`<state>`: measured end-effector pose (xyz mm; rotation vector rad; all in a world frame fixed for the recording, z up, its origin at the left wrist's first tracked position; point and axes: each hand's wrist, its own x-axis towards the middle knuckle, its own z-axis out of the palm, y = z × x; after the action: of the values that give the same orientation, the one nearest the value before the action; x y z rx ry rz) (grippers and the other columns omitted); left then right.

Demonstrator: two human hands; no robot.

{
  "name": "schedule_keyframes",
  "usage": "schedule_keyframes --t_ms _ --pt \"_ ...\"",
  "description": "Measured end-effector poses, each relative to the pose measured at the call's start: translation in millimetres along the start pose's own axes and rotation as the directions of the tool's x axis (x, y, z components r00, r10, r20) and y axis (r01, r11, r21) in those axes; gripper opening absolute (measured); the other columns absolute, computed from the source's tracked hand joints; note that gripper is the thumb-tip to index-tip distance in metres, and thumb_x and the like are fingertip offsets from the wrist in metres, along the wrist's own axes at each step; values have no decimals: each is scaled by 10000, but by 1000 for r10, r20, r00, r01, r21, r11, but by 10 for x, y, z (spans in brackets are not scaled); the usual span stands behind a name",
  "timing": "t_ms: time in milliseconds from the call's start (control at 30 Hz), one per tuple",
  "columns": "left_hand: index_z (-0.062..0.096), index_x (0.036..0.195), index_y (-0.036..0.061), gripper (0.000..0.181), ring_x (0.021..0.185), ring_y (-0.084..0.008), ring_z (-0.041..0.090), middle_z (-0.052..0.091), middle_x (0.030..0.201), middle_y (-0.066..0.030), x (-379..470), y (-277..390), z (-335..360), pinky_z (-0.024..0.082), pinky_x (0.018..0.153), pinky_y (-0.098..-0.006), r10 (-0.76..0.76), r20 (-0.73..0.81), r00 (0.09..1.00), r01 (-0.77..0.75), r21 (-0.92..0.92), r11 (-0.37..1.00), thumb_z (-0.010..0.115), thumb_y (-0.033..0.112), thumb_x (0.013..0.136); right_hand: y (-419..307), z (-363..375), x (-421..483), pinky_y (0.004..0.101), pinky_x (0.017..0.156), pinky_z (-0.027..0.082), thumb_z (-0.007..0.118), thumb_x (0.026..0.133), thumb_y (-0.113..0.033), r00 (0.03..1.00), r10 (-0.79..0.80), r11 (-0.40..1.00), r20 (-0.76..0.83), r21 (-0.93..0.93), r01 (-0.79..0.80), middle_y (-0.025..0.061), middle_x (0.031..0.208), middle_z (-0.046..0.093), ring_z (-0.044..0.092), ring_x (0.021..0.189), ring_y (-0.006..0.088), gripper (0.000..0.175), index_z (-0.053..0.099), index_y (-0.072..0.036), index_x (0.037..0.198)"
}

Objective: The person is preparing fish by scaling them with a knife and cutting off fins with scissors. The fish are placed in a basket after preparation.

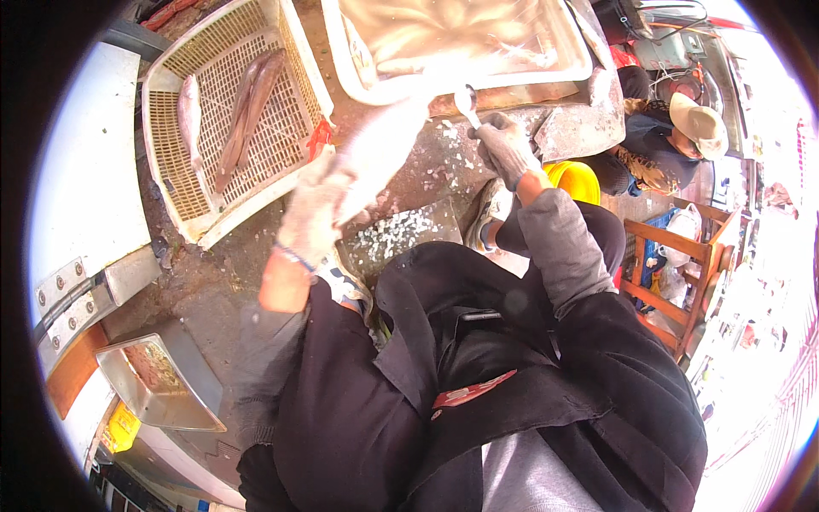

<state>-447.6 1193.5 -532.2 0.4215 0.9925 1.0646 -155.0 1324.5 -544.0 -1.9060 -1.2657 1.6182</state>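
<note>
My left hand (312, 208), in a pale knit glove, grips a large whitish fish (386, 148). The fish is blurred and partly washed out by glare, tilted up to the right. In its grey knit glove, my right hand (504, 148) is closed around the handle of a metal spoon (467, 105). The spoon's bowl points up and away from me, just right of the fish and apart from it. Loose pale fish scales (397, 233) are scattered over the wet stone-like surface below. Beyond both hands stands a white plastic tub (499, 80) of murky water with fish in it.
At left, a slatted plastic crate (301, 70) holds several fish (246, 121). A metal pan (192, 409) lies lower left. On the right are a yellow bucket (574, 181), a wooden frame (665, 246) with plastic bags, and a crouching person in a hat (659, 150).
</note>
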Motion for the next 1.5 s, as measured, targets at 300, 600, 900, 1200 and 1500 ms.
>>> schedule_keyframes --t_ms 300,600,900,1200,1500 --pt "423 1488 20 635 818 -152 668 657 1110 -89 169 -844 -81 566 596 -262 -139 -157 978 150 64 987 656 111 905 379 548 -127 526 846 533 530 972 -237 908 -419 612 33 -729 309 284 952 703 691 928 453 278 589 19 1061" --pt "480 1434 40 582 663 -129 633 659 1007 -90 231 -882 164 536 565 -269 -34 -350 936 153 318 936 674 188 905 298 1013 -338 522 856 546 468 993 -239 969 -232 613 91 -759 218 286 943 712 704 935 440 314 593 36 1075" --pt "492 1418 55 536 630 -125 615 653 950 -70 261 -923 213 529 554 -275 2 -406 914 169 386 907 645 205 927 130 1003 -339 511 928 524 464 983 -255 980 -143 618 140 -760 199 297 1031 701 683 1027 434 363 646 36 1103" --pt "477 1388 26 529 625 -138 625 658 928 -88 247 -904 258 509 521 -284 -6 -405 914 131 282 951 647 201 919 194 867 -226 503 921 519 473 994 -265 979 -194 685 61 -706 180 310 1026 696 675 1031 443 354 631 31 1105" --pt "492 1347 21 483 652 -171 644 644 1035 -129 290 -964 222 536 531 -294 -21 -442 897 149 256 955 642 211 929 211 900 -184 505 962 509 434 997 -256 959 -250 789 -134 -602 122 316 1064 689 675 1057 435 375 644 37 1103"
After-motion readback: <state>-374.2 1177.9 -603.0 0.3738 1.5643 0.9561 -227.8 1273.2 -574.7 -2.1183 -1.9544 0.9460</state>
